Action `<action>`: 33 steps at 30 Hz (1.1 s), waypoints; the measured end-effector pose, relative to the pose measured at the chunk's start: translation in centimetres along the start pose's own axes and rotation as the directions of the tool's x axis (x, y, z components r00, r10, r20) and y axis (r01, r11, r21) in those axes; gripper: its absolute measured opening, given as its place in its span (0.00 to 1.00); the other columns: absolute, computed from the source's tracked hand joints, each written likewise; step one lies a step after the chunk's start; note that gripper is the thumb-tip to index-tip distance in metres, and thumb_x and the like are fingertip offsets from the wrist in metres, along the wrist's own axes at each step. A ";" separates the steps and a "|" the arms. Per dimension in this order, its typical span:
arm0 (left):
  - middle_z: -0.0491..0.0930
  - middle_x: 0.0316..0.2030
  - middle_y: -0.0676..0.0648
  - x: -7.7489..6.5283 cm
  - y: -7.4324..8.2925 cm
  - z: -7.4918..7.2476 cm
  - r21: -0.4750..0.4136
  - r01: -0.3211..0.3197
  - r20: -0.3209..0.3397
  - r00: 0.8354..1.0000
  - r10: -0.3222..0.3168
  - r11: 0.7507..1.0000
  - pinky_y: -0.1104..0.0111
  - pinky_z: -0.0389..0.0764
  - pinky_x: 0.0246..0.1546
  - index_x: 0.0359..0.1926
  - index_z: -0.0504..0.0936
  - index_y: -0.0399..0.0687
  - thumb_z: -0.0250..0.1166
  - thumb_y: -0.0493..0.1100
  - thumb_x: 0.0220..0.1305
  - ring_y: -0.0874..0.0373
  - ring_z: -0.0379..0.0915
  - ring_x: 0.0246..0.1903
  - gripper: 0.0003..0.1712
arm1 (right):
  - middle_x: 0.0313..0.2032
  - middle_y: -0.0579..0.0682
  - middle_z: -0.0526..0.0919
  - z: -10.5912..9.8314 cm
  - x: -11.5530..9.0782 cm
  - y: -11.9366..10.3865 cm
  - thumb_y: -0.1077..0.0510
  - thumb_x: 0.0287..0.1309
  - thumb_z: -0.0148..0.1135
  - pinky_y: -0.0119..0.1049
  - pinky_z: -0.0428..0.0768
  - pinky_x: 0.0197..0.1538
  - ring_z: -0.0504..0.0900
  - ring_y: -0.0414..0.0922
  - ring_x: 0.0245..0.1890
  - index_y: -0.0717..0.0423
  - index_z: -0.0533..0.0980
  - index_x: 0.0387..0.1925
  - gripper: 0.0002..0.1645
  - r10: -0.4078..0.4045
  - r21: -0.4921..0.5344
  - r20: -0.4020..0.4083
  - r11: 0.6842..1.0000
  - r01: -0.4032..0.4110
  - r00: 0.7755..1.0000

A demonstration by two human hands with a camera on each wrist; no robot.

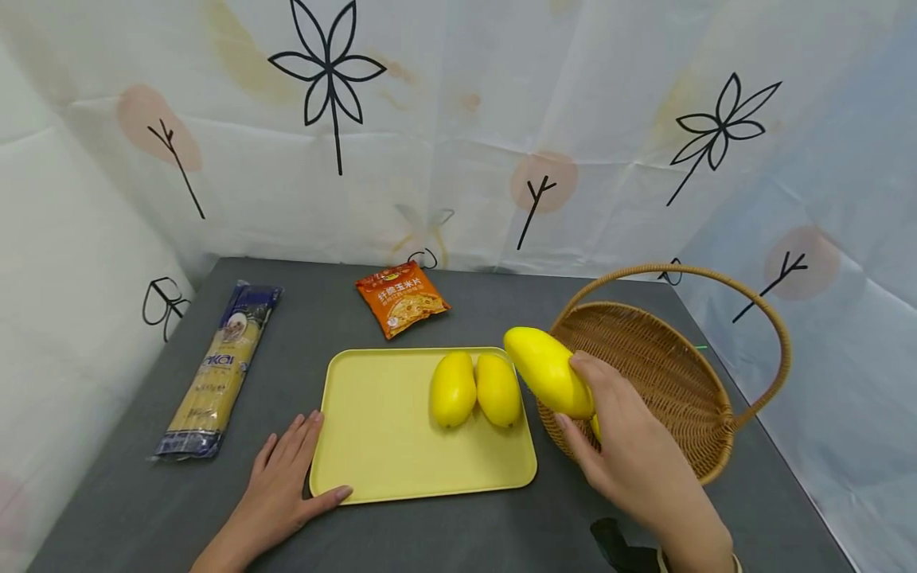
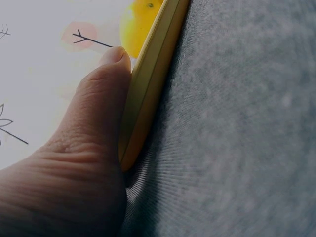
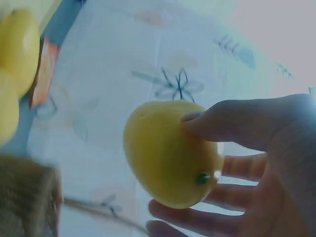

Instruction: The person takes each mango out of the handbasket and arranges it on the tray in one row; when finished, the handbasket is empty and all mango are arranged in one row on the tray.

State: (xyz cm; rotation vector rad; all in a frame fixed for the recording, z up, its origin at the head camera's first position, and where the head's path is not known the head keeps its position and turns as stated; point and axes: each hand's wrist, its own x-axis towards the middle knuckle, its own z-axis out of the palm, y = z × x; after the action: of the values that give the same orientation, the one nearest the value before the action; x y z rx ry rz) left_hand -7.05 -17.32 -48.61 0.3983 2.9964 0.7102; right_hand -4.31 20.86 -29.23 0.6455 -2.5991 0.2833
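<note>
A yellow mango point(image 1: 548, 372) is held in my right hand point(image 1: 634, 454), raised over the left rim of a wicker basket point(image 1: 648, 350). The right wrist view shows the thumb on one side of that mango point(image 3: 168, 153) and the fingers behind it. Two more mangoes lie side by side on the right part of a yellow tray point(image 1: 372, 438): a left mango point(image 1: 453, 390) and a right mango point(image 1: 498, 390). My left hand point(image 1: 282, 485) rests at the tray's lower left corner, fingers extended, thumb on the rim. A bit of yellow shows below the held mango, mostly hidden.
Behind the tray lies an orange snack packet point(image 1: 403, 298). A long pack of pasta point(image 1: 218, 374) is at the left of the grey table point(image 1: 430, 541). The basket's tall handle point(image 1: 781, 350) arches up on the right. Patterned cloth point(image 1: 444, 119) hangs around the back and sides.
</note>
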 end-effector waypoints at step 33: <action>0.50 0.66 0.43 -0.2 -0.2 0.2 0.000 0.000 -0.022 1.000 0.000 1.000 0.49 0.39 0.60 0.69 0.40 0.55 0.54 0.75 0.45 0.49 0.41 0.66 0.58 | 0.35 0.46 0.75 13.8 7.1 -6.8 0.32 0.48 0.53 0.39 0.70 0.32 0.74 0.45 0.34 0.50 0.69 0.43 0.31 -0.215 -0.268 0.128 0.932 0.242 0.968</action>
State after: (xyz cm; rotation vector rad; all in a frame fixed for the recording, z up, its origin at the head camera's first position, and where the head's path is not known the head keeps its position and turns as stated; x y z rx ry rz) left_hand -6.92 -17.48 -48.89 0.3936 3.0168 0.7196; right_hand -11.78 8.04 -37.42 0.8641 -2.5526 -0.1946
